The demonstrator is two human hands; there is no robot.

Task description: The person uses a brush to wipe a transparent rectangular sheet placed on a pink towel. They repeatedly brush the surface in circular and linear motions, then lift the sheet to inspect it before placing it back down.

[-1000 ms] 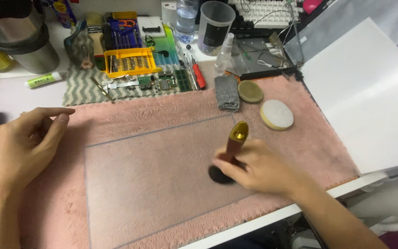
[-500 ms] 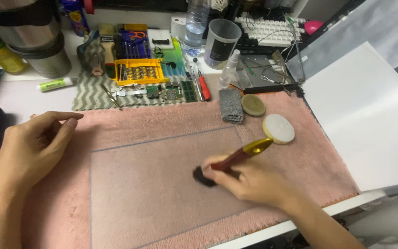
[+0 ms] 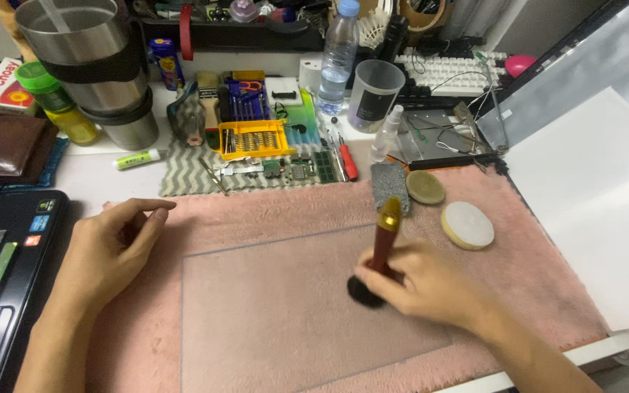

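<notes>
— How many things lie on the pink fleecy mat [image 3: 518, 291]?

— One clear rectangular sheet [image 3: 285, 320], two round pads [image 3: 467, 225] beyond its far right corner, one grey block [image 3: 390, 184] beside them.

— And the hands?

— The right hand [image 3: 431, 287] is clamped on one red-handled brush [image 3: 376, 262], its black bristles touching the sheet. The left hand [image 3: 114, 251], holding nothing, fingers loosely curled, rests on the mat left of the sheet.

One brush [image 3: 376, 255], one glass sheet [image 3: 271, 320], two round pads [image 3: 467, 225] counted, one water bottle [image 3: 337, 54], one measuring cup [image 3: 373, 94], two hands [image 3: 111, 251] seen.
</notes>
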